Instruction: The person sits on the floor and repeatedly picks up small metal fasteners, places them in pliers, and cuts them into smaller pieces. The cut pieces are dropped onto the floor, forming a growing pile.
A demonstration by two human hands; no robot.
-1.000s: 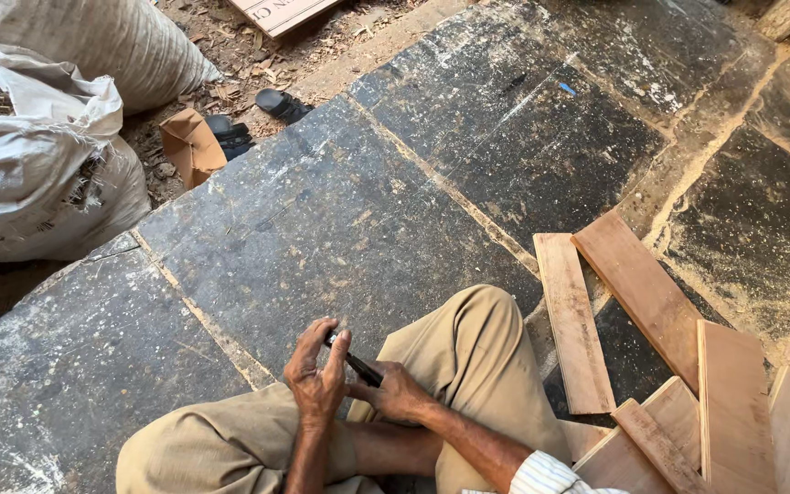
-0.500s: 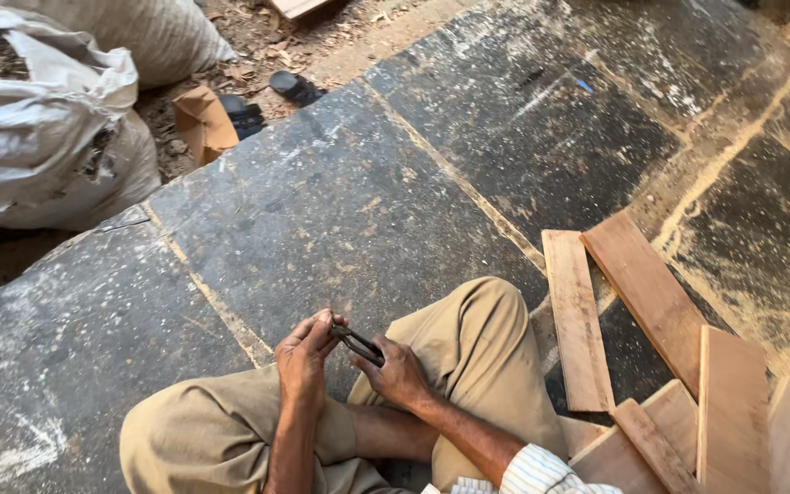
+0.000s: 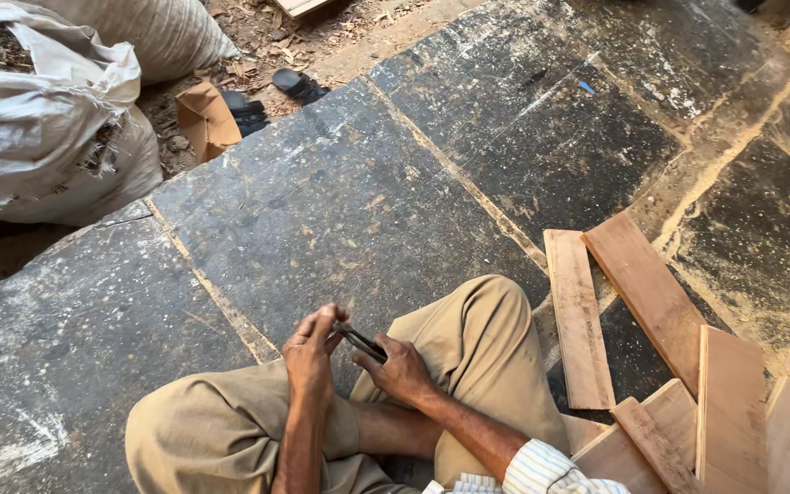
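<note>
Down at the near edge of the dark stone slab floor (image 3: 340, 210), the person sits cross-legged in khaki trousers (image 3: 477, 338), and both hands meet just above the lap. The left hand (image 3: 308, 357) has its fingers curled around one end of a small, thin, dark tool (image 3: 360, 342), and the right hand (image 3: 401, 370) pinches the other end between thumb and fingers; so both hands are closed on it. What kind of tool it is cannot be told at this size; it looks like a slim metal piece.

Just right of the right knee, several flat reddish-brown wooden planks (image 3: 651, 293) lie on the slabs, some overlapping, spreading toward the near right corner, where pale sawdust dusts the stone. Well apart, beyond the far left edge of the slabs, two bulging white woven sacks (image 3: 48, 137) rest on the dirt. Near them a crumpled brown cardboard piece (image 3: 205, 117) lies beside a pair of black sandals (image 3: 296, 84), one just past the slab's edge.
</note>
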